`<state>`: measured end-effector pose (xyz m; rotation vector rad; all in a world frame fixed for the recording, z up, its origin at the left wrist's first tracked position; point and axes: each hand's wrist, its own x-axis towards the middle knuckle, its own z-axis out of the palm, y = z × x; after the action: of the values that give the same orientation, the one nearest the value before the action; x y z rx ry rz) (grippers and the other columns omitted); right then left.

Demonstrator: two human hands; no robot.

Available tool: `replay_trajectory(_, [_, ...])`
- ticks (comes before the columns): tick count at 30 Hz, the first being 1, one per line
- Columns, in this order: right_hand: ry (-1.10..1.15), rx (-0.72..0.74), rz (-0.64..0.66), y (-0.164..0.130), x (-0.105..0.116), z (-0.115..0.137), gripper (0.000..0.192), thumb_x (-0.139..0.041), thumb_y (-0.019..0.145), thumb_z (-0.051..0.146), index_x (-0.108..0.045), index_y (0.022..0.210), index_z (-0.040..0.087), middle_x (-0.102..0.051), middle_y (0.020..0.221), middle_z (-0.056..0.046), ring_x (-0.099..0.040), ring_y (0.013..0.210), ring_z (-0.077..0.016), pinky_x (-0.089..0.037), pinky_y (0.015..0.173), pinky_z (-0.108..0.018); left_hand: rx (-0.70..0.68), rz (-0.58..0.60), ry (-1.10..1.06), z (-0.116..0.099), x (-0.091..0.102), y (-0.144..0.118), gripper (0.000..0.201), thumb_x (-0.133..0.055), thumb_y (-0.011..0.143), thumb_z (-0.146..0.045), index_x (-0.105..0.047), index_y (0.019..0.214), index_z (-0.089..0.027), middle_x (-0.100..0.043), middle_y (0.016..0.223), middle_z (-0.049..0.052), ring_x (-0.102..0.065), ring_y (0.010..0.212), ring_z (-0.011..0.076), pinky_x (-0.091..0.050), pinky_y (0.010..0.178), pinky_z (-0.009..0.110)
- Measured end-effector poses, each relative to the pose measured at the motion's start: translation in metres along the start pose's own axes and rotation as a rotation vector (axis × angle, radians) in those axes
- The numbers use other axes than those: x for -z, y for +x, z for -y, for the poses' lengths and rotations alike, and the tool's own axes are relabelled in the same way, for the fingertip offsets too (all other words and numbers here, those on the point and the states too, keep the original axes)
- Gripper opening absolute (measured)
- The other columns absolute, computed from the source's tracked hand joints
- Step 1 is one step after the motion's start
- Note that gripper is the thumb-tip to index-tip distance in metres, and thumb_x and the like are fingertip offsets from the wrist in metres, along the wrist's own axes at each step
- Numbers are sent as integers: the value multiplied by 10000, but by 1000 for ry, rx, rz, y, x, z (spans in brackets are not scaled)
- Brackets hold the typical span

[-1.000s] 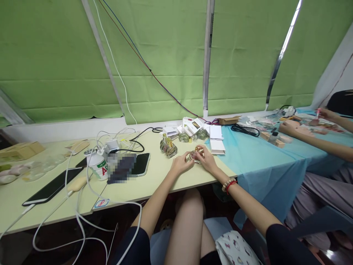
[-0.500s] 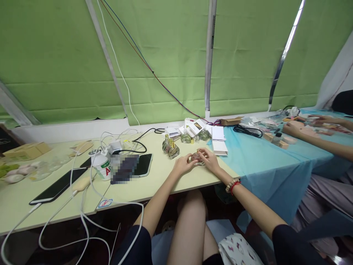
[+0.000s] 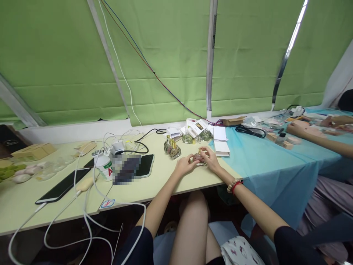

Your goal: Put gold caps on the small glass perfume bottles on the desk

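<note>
I see my left hand [image 3: 185, 167] and right hand [image 3: 211, 159] meeting at the near edge of a pale yellow worktop [image 3: 154, 182], both curled around a small glass perfume bottle [image 3: 199, 158] that sits between them. The fingers cover most of the bottle, so I can make out only a pinkish body and a gold top; whether it rests on the worktop or is lifted just off it, I cannot tell. A beaded bracelet [image 3: 233, 185] circles my right wrist. Just behind the hands stand two similar small bottles [image 3: 172, 149], and farther back lie white cartons [image 3: 197, 127] with more bottles half hidden among them. To the left are a dark phone [image 3: 146, 165], a blurred patch that hides whatever lies under it, a white pot [image 3: 104, 167] with its label partly covered, and tangled white cables [image 3: 88, 221] trailing off the edge. On the right, over a blue cloth [image 3: 264, 162], another person's forearms [image 3: 317, 138] reach in, their body cut off by the frame.
</note>
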<state>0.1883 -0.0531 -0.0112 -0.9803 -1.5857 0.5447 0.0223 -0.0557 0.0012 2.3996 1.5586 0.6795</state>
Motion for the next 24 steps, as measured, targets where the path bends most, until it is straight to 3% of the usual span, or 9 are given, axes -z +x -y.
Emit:
replay_trajectory(3, [88, -15, -84, 11, -5, 2, 266, -564, 749, 430, -599, 818, 176, -632, 825, -48, -613, 708, -170, -504, 647, -306, 12, -17, -5, 2, -1, 1, 450, -451, 785, -583, -602, 1017, -229, -631, 684, 4, -578, 662, 166, -306, 555, 236])
replay_trajectory(6, [103, 2, -78, 18, -10, 1, 244, -601, 721, 411, -620, 735, 168, -644, 780, -54, -611, 754, -181, -493, 730, -326, 27, -31, -17, 4, -3, 2, 434, -445, 794, -570, -598, 1012, -229, -616, 648, -5, -575, 642, 163, -297, 545, 234])
replay_trajectory(12, [129, -36, -85, 9, -19, -7, 347, -514, 791, 469, -629, 944, 179, -617, 966, -69, -599, 792, -168, -487, 713, -297, 42, -48, -62, 7, -6, 5, 429, -448, 788, -581, -590, 978, -223, -595, 625, -6, -563, 614, 165, -279, 530, 236])
replay_trajectory(17, [-125, -33, -74, 3, -22, -8, 371, -433, 849, 463, -613, 1068, 224, -548, 1060, -64, -571, 924, -180, -456, 811, -318, 68, -74, -82, 7, -8, 6, 389, -434, 810, -561, -577, 935, -222, -600, 626, 1, -579, 645, 183, -291, 550, 241])
replay_trajectory(24, [-467, -51, 4, -3, -27, 2, 431, -457, 855, 394, -464, 1250, 221, -521, 1128, -76, -572, 928, -192, -468, 717, -294, 172, -147, -138, 12, -9, 10, 367, -439, 844, -465, -510, 1092, -204, -646, 706, 35, -614, 744, 224, -349, 614, 258])
